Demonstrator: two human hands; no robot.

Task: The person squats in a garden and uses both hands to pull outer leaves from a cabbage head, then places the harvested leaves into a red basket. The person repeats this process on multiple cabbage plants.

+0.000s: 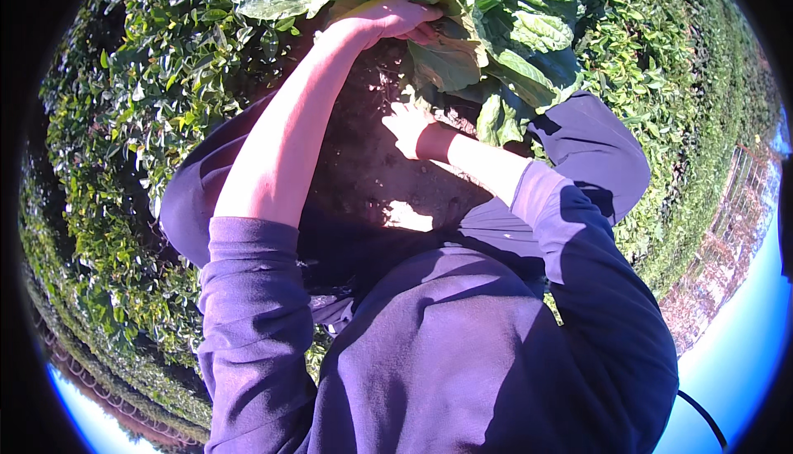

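A large leafy green plant (pixel 539 26) with broad crinkled leaves grows in front of me. My left hand (pixel 396 17) reaches in under its upper leaves, fingers curled against a drooping, yellowish-brown lower leaf (pixel 449 60). Part of that grip is hidden by foliage. Lower down, close to the soil at the plant's base, is my right hand (pixel 412 130), with a dark band of shadow or cloth at the wrist. Its fingers are at a pale leaf piece or stalk (pixel 416 99); glare hides whether they pinch it. Bare dark soil (pixel 365 169) lies between my knees.
Dense low plants with small leaves (pixel 155 82) stand close on the left, and more rows (pixel 657 70) run along the right. My bent knees (pixel 595 150) flank the soil. A wire fence (pixel 737 187) shows at the far right.
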